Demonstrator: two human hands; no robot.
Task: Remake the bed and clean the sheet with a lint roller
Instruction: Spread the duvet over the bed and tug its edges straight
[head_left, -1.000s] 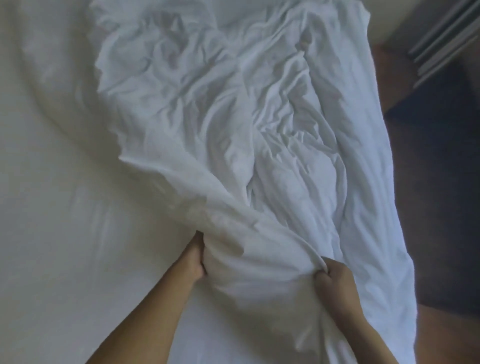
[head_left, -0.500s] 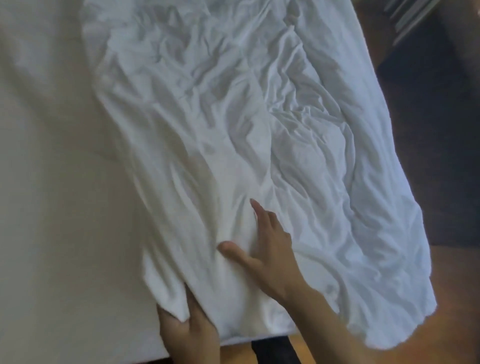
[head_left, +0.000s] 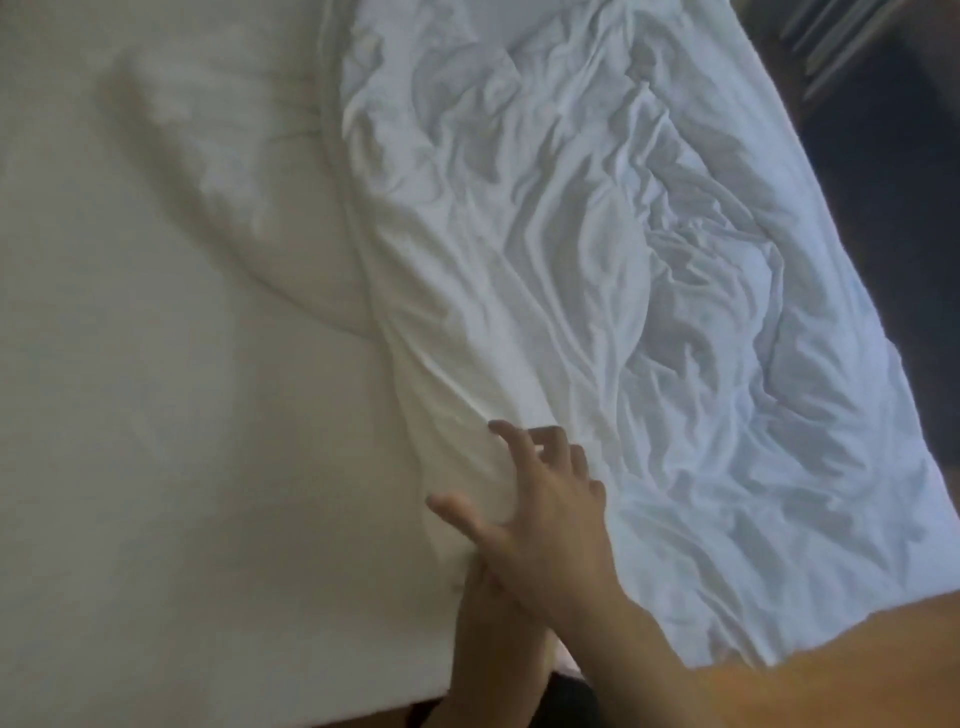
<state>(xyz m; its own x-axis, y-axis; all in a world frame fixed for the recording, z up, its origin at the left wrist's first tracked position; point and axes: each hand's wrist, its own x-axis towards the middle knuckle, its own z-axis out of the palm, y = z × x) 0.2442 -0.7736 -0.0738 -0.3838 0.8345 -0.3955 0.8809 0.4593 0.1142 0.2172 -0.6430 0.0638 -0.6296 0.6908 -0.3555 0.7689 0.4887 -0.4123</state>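
A crumpled white top sheet (head_left: 623, 260) lies along the right half of the bed, over the smooth cream fitted sheet (head_left: 182, 415). My right hand (head_left: 545, 509) lies flat on the top sheet near its lower left corner, fingers spread and straight. Just below it, at the bed's near edge, my left hand (head_left: 483, 629) grips that corner of the top sheet. The right hand and wrist cover most of the left hand, and the cloth hides its fingertips. No lint roller is in view.
The bed's near edge (head_left: 260, 712) runs along the bottom of the view. Dark floor (head_left: 893, 208) lies past the bed's right side, where the top sheet hangs over. Pale slats (head_left: 831, 47) show at the top right.
Both hands let go of the bunched fold. The left hand now holds the top sheet's corner at the bed's edge; the right hand has opened and pressed flat onto the cloth, sliding left.
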